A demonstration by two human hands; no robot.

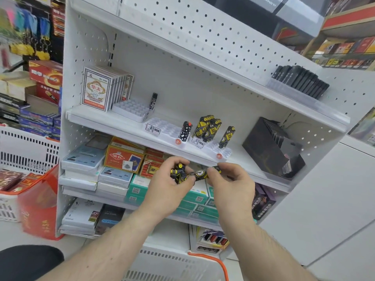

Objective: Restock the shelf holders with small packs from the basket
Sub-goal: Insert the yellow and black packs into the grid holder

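Observation:
My left hand [168,191] grips a bunch of small black-and-yellow packs [178,173] in front of the middle shelf's edge. My right hand [231,185] pinches one black-and-yellow pack [199,174] lying sideways, its other end still touching the bunch. On the shelf above stand white slotted holders: one [218,151] with several black-and-yellow packs [210,128] standing in it, one [164,127] with a single black-and-white pack [185,131], and one [132,109] further left with a single dark pack [153,101]. The white basket [162,262] with an orange handle sits below my arms.
Playing-card boxes [101,88] stand at the shelf's left end, a black display box [272,147] at its right. The upper shelf holds a row of black packs [300,81]. Stacked boxes fill the lower shelves. A red bag [38,201] and another basket stand at left.

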